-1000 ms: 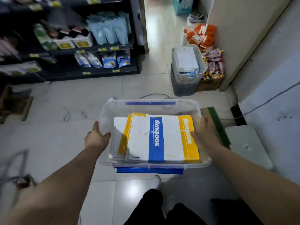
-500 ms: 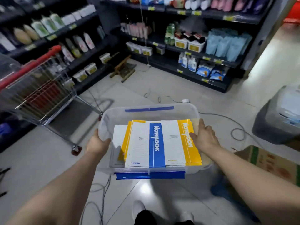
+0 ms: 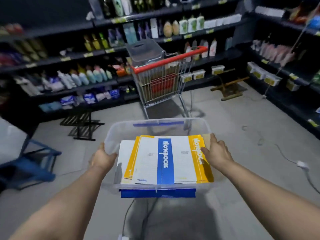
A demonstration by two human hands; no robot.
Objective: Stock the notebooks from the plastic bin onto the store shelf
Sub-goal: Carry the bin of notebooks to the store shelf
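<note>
I carry a clear plastic bin [image 3: 155,126] with blue latches in front of me, above the floor. Inside lies a stack of notebooks [image 3: 164,160] with white, blue and yellow covers. My left hand [image 3: 102,158] grips the bin's left rim, thumb over the edge. My right hand [image 3: 216,153] grips the right rim, its thumb lying on the yellow notebook cover. Dark store shelves [image 3: 97,54] full of bottles and packets stand ahead and to the right.
A shopping cart [image 3: 162,80] with a red handle stands straight ahead, a clear tub on top. A blue stool frame [image 3: 32,163] is at the left. Dark folding stands [image 3: 81,125] and cables [image 3: 284,156] lie on the tiled floor.
The view has swung left: the cart moved from the left edge to the centre, and other shelves now face me. Both hands keep their hold on the bin.
</note>
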